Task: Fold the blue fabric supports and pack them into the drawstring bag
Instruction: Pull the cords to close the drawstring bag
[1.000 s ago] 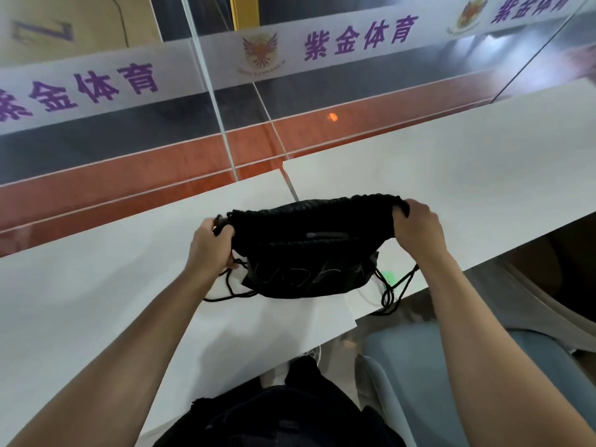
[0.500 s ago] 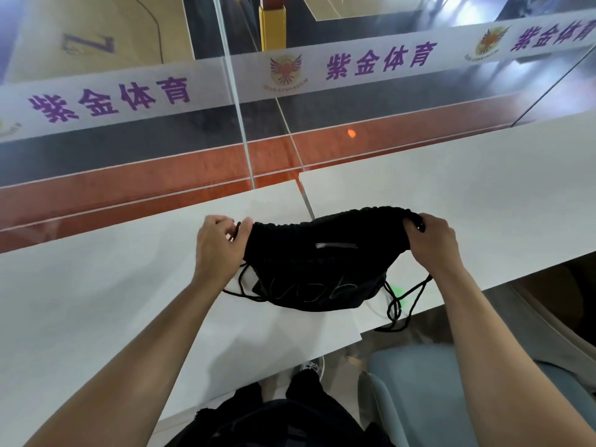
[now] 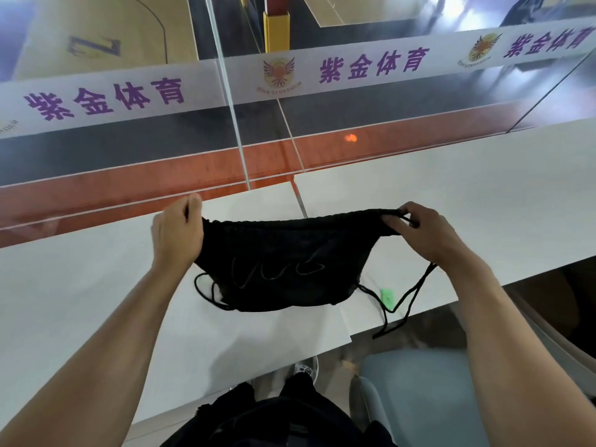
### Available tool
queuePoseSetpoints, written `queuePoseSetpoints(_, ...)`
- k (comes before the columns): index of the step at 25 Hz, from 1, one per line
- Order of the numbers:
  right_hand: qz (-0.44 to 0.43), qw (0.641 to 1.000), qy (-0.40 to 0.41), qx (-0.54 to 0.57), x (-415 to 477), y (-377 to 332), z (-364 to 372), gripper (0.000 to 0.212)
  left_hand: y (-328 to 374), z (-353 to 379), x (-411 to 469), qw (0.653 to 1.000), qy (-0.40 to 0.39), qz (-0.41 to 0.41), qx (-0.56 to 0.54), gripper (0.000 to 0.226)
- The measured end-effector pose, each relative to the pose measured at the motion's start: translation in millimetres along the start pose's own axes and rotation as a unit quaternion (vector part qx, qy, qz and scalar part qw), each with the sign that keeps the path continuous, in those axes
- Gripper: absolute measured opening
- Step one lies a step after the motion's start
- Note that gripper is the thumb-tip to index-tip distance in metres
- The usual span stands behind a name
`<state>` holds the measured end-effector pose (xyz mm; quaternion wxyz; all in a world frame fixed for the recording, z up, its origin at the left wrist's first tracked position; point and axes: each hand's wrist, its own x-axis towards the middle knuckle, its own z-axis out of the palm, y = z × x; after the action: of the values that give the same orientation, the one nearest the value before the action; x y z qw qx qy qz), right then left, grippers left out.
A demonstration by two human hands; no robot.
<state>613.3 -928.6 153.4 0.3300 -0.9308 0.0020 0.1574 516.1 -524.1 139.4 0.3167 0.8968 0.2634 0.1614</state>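
Observation:
A black drawstring bag (image 3: 283,262) hangs stretched between my two hands above the white table (image 3: 80,285). My left hand (image 3: 175,233) pinches the bag's top left corner. My right hand (image 3: 422,235) grips the top right corner and its cord. The gathered top edge is pulled taut between the hands. Black cords (image 3: 403,304) dangle from both lower corners, the right one past the table's front edge. No blue fabric supports are visible; the bag's inside is hidden.
A second white table (image 3: 467,195) adjoins on the right, with a narrow gap between them. A small green tag (image 3: 387,299) lies near the front edge. A glass barrier (image 3: 232,124) with a purple-lettered band stands behind the tables. A grey-blue chair seat (image 3: 419,391) sits below right.
Both hands have lifted the bag off the table and pulled its top corners farther apart, drawing the top edge tight. The bag now hangs flatter and wider.

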Motion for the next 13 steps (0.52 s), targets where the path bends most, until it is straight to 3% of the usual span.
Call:
queuePoseSetpoints(2,-0.008,0.998,-0.002,0.059,4.0,7.0,-4.4,0.051,-2.0,-5.2,10.8,0.996,0.051,-0.059,-0.034,0.045)
queuePoseSetpoints(4,-0.003,0.997,0.070,-0.008,10.8,19.8,-6.1,0.058,-14.0,-12.7,21.1,0.985,0.098,-0.128,-0.062,0.045)
queuePoseSetpoints(6,0.037,0.983,0.159,-0.082,17.9,42.0,-13.3,0.060,-40.8,-26.0,30.1,0.978,0.130,-0.158,-0.023,0.048)
queuePoseSetpoints(9,0.100,0.961,0.237,-0.103,28.4,68.1,-31.6,0.058,-89.8,-49.5,33.3,0.952,0.154,-0.253,0.072,0.051)
queuePoseSetpoints(13,0.131,0.962,0.217,-0.103,46.5,71.9,-14.4,0.055,-122.7,-45.0,11.6,0.915,0.056,-0.388,0.093,0.048)
